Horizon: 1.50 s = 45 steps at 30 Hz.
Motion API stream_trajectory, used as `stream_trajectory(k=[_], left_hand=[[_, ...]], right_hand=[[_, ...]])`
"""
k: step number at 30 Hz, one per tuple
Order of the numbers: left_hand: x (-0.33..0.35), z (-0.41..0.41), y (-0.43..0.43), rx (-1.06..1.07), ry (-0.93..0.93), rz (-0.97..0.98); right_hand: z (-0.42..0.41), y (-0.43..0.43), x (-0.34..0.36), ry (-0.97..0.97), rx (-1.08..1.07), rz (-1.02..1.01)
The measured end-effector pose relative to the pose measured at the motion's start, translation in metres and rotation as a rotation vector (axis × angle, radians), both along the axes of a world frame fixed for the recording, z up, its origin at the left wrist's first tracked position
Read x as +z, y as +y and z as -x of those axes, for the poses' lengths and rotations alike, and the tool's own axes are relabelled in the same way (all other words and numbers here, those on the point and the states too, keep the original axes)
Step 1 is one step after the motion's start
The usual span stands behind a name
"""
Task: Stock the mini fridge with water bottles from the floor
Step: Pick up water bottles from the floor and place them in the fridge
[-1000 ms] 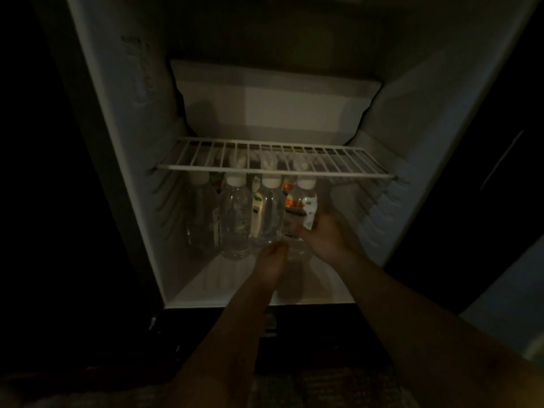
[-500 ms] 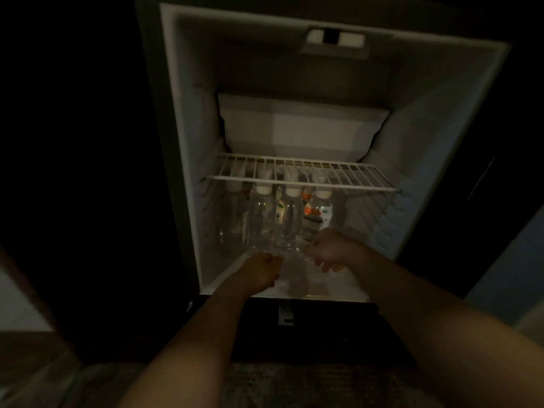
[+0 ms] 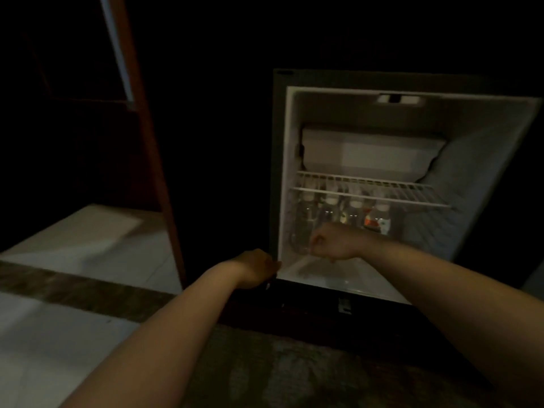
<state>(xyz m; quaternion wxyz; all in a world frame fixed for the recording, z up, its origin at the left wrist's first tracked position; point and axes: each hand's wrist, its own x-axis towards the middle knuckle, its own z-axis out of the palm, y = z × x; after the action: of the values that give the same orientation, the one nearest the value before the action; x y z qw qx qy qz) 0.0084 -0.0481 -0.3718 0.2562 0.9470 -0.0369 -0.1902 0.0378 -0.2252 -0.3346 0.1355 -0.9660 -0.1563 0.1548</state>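
The open mini fridge (image 3: 477, 160) stands at the right, dimly lit. Several clear water bottles (image 3: 378, 220) with white caps stand in a row on its floor, under the white wire shelf (image 3: 371, 189). My right hand (image 3: 334, 241) hangs in front of the left bottles with its fingers loosely curled and nothing in it. My left hand (image 3: 256, 269) is outside the fridge at its lower left corner, fingers curled, holding nothing. No bottle on the floor is in view.
A white freezer box (image 3: 368, 151) sits at the top back of the fridge. A reddish wooden post (image 3: 153, 160) rises at the left beside pale floor tiles (image 3: 73, 248). A dark patterned carpet (image 3: 294, 369) lies in front. The surroundings are very dark.
My view has swung left, so the fridge now sits at the right. Both hands have drawn back out of the fridge; the right hand has left the bottle with the orange label.
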Motion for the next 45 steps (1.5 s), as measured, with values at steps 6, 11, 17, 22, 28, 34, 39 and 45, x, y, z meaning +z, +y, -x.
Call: stream_trajectory(k=[6, 11, 17, 22, 28, 34, 39, 45], left_hand=[[0.015, 0.054, 0.091, 0.064, -0.026, -0.105], [0.021, 0.093, 0.152, 0.146, 0.016, -0.181], [0.018, 0.151, 0.226, 0.290, 0.095, -0.332], [0.010, 0.198, 0.283, 0.397, 0.239, -0.452], [-0.029, 0.259, 0.351, 0.704, 0.225, -0.487], [-0.072, 0.314, 0.377, 1.049, 0.237, -0.444], [-0.090, 0.326, 0.386, 1.110, 0.239, -0.280], [-0.099, 0.320, 0.405, 1.152, 0.182, -0.230]], right_hand=[[0.017, 0.067, 0.020, -0.034, 0.173, 0.065], [0.048, 0.136, 0.022, -0.005, 0.290, 0.074], [0.096, 0.228, 0.006, 0.004, 0.381, 0.051], [0.132, 0.277, -0.023, 0.063, 0.512, 0.025], [0.165, 0.318, -0.063, 0.088, 0.633, 0.065], [0.177, 0.342, -0.089, 0.103, 0.699, 0.107], [0.173, 0.360, -0.099, 0.120, 0.668, 0.064], [0.179, 0.376, -0.113, 0.144, 0.682, 0.052]])
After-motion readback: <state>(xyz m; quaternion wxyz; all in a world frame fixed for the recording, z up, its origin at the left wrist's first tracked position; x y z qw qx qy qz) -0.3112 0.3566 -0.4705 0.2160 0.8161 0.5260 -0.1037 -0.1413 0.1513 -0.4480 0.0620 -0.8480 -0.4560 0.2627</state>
